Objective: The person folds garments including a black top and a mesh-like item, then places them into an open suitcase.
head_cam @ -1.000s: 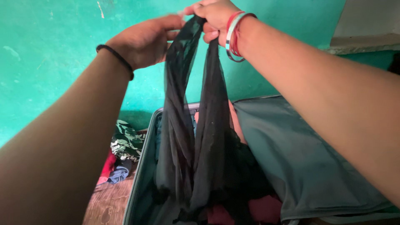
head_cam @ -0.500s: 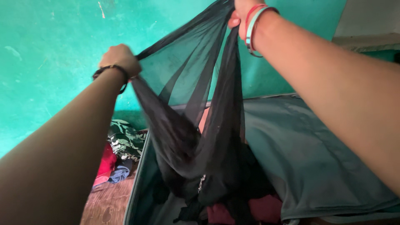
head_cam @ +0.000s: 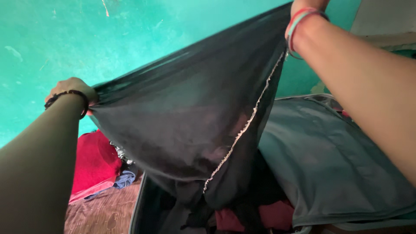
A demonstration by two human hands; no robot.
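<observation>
- Left hand [head_cam: 69,89] is clenched on one end of a sheer black scarf [head_cam: 186,117]; right hand [head_cam: 303,5], mostly out of frame, pinches the other end high up.
- The scarf hangs stretched above the open suitcase [head_cam: 329,151].
- Keep both grips firm and the trimmed edge [head_cam: 247,125] taut, so the cloth stays flat.

A teal wall [head_cam: 130,39] fills the far side, its paint scuffed and chipped in pale flecks near the top. At upper right a grey ledge [head_cam: 385,39] juts out — above it the surface is lighter, whitish. Low on the left lies a brown patterned floor [head_cam: 104,214], worn-looking, with a heap of clothes [head_cam: 97,162] on it — red, blue and a green print. The light is soft and even, with no hard shadows on the wall
</observation>
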